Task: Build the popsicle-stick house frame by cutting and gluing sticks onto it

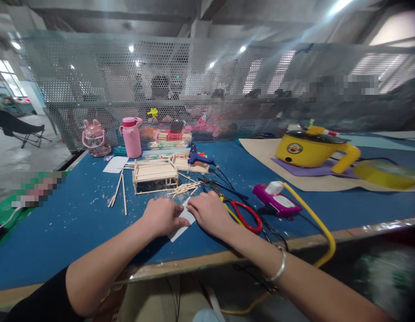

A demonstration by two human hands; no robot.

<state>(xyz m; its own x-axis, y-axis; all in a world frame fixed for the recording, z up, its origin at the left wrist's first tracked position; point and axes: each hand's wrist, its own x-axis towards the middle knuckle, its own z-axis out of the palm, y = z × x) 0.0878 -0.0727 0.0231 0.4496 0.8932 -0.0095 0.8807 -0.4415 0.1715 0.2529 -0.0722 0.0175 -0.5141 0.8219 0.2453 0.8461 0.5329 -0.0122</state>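
A piece of white paper (181,231) lies at an angle on the blue tabletop, partly covered by both hands. My left hand (163,217) is closed on its left side, thumb pressed on the paper and fingers curled. From the right, my right hand (209,213) pinches the upper part, its fingers bent and close together; the fingertips are partly hidden. Just beyond the hands stands a small frame of wooden sticks (155,174), with a pile of short sticks (185,188) beside it. Red-handled scissors (249,217) lie right of my right hand.
A blue glue gun (200,159) rests behind the sticks. Right of it are a purple power strip (277,201) with a yellow cord (314,220) and a yellow electric pot (308,150). Pink bottle (130,139) and clear jug (96,139) stand by the perforated screen (109,80).
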